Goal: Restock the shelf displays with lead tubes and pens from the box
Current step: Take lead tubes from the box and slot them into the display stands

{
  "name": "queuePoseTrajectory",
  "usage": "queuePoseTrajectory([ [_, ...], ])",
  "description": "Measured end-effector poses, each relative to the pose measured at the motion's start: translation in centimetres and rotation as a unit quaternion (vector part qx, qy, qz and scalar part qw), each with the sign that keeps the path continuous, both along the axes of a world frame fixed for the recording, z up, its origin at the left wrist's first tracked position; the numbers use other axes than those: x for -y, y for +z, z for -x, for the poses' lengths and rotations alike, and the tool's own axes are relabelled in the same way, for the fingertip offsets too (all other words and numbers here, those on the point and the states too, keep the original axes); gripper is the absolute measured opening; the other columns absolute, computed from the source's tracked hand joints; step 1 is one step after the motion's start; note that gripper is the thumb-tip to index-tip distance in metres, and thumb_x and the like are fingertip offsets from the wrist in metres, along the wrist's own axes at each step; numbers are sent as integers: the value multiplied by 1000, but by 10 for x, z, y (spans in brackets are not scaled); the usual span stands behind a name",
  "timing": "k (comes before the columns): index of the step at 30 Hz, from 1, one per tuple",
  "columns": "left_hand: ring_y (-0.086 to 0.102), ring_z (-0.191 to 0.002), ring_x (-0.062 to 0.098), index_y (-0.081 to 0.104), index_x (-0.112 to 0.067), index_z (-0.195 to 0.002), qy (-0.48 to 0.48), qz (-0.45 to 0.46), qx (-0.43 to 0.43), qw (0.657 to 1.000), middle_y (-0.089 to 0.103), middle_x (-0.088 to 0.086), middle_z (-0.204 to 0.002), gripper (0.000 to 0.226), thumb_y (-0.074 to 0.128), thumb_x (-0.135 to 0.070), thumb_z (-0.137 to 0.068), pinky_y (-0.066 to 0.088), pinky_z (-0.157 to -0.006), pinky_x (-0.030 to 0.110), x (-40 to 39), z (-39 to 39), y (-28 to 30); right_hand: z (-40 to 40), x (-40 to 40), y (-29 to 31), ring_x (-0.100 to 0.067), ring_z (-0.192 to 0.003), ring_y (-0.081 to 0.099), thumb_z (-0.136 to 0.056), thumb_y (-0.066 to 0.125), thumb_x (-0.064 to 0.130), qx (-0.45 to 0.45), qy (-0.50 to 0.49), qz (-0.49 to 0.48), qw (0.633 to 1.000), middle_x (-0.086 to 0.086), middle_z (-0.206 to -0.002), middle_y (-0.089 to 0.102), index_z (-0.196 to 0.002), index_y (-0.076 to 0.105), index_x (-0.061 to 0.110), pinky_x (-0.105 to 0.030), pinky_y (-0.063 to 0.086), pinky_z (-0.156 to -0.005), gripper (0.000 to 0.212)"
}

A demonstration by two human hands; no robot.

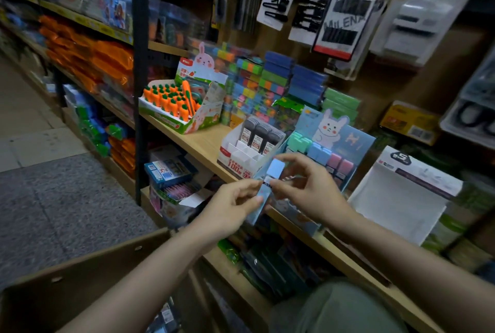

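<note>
- The cardboard box (pixel 88 276) stands open at the lower left, near the person's knees, I think so that stock is close at hand; what lies inside is mostly hidden.
- On the wooden shelf (pixel 198 142), the carrot eraser display (pixel 171 103) sits far to the left, apart from the work.
- The left hand (pixel 227 212) pinches the lower part of a pale blue lead tube (pixel 265 188) with thumb and curled fingers, holding it in front of the shelf edge.
- The white lead display (pixel 249 150) has dark tubes only in its back row; the front slots look free.
- The right hand (pixel 302 185) pinches the tube's upper part, below its square cap, probably to turn it the correct way before placing.
- The blue rabbit display (pixel 332 145), just behind the hands, holds pastel tubes and seems the proper home for this one.
</note>
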State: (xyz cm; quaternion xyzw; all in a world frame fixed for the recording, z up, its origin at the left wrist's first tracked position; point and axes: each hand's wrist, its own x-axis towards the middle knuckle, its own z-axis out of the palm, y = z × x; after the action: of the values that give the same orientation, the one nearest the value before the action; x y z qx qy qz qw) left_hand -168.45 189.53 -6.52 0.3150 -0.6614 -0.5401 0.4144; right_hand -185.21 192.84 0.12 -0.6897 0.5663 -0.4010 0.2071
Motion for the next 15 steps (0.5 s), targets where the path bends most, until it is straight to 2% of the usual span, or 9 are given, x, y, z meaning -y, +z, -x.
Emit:
queuePoseTrajectory([
  [3, 62, -105, 2, 61, -24, -121, 33, 39, 6, 999, 68, -14, -109, 27, 58, -17, -96, 50, -88, 16, 6, 28, 13, 26, 2, 26, -6, -72, 72, -81, 77, 22, -37, -26, 21, 999, 4, -86, 72, -102, 59, 40, -23, 58, -65, 33],
  [5, 55, -114, 4, 55, -28, -127, 72, 103, 76, 989, 60, -13, -117, 32, 59, -25, -95, 46, -94, 19, 12, 41, 18, 47, 6, 44, 0, -70, 70, -84, 75, 24, -54, -64, 51, 995, 7, -86, 69, -104, 59, 36, -15, 54, -58, 29],
  [7, 44, -125, 6, 47, -27, -134, 99, 180, 165, 965, 50, -8, -131, 41, 58, -32, -95, 39, -103, 25, 17, 48, 17, 70, 10, 57, -2, -70, 70, -86, 73, 21, -75, -119, 85, 986, 9, -87, 68, -107, 59, 31, -21, 57, -62, 27],
  [9, 35, -130, 9, 41, -28, -139, 91, 213, 222, 947, 39, -7, -139, 47, 56, -37, -95, 32, -104, 25, 22, 51, 10, 88, 12, 61, -8, -73, 70, -86, 73, 22, -110, -168, 88, 976, 8, -89, 68, -108, 61, 27, -27, 59, -65, 25],
  [10, 33, -131, 9, 39, -29, -141, 79, 210, 240, 944, 36, -8, -140, 50, 56, -40, -95, 30, -103, 23, 23, 52, 6, 94, 13, 60, -6, -72, 68, -86, 74, 23, -130, -184, 86, 971, 10, -88, 66, -109, 62, 26, -20, 56, -60, 26],
  [12, 29, -134, 10, 35, -30, -144, 61, 205, 274, 938, 33, -8, -143, 54, 54, -43, -95, 30, -103, 24, 25, 53, -6, 100, 16, 52, 5, -68, 58, -85, 74, 25, -173, -203, 87, 960, 14, -86, 60, -111, 62, 24, -4, 41, -47, 29],
  [15, 21, -139, 11, 33, -30, -146, 83, 275, 332, 898, 30, -5, -146, 57, 54, -43, -95, 27, -110, 26, 25, 53, -24, 103, 22, 38, 11, -64, 52, -86, 74, 24, -208, -202, 101, 952, 10, -86, 60, -112, 63, 20, -3, 35, -50, 28],
])
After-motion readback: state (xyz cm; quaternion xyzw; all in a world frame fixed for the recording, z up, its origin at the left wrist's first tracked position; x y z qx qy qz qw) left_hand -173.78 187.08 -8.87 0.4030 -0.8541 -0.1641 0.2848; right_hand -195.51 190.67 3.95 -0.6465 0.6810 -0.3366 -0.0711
